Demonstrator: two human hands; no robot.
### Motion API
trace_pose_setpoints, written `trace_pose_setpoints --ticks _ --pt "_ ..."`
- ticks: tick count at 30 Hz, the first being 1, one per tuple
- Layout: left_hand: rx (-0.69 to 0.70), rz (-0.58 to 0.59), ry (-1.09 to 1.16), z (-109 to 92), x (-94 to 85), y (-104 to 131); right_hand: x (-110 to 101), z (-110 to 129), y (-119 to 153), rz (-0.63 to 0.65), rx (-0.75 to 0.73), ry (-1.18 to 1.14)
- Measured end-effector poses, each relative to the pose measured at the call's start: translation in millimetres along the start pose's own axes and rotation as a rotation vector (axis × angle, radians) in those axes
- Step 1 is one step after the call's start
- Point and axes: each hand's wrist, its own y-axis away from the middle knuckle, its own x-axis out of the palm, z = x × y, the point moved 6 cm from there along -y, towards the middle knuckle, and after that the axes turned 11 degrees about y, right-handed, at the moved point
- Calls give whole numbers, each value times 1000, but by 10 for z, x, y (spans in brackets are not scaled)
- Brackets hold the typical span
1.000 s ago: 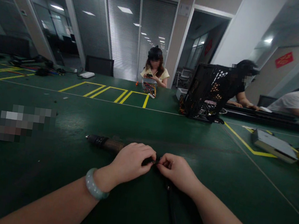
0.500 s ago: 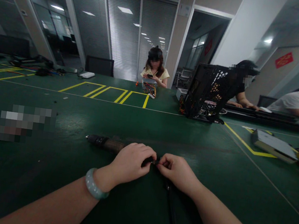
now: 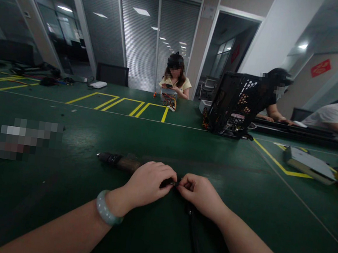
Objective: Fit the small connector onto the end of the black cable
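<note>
A long dark electric screwdriver (image 3: pixel 126 164) lies on the green table, its metal tip pointing left. My left hand (image 3: pixel 150 184), with a pale green bangle on the wrist, is closed around its rear end, which is mostly hidden. My right hand (image 3: pixel 199 192) is closed close beside it, thumb and fingers pinching a small dark cable connector (image 3: pixel 176 183) at the tool's tail. Whether the connector is fully seated cannot be made out. A black cable (image 3: pixel 194 237) runs from under my right hand toward the near table edge.
A black computer case (image 3: pixel 232 106) stands at the back right, with a grey metal box (image 3: pixel 310 163) nearer. A blurred object (image 3: pixel 20 140) lies at left. A person (image 3: pixel 175 79) sits opposite holding a phone; two others are at right. Yellow tape (image 3: pixel 151 104) marks the table.
Almost nothing differs. The fingers of my left hand have shifted very slightly at the connector, and the screwdriver's tip has moved a touch to the left.
</note>
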Motion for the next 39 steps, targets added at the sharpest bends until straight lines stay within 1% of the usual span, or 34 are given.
trace_pose_setpoints --ticks 12,21,27,39 --pt "-20 9 -18 45 12 -2 3 -8 -8 1 6 -7" --pt "-8 -1 -23 5 -8 2 1 -14 -1 -1 -2 -11" --pt "32 11 -16 9 21 -6 -9 17 -2 1 -1 -2" --pt "4 -3 -1 -4 -18 -2 -12 18 3 1 0 -1"
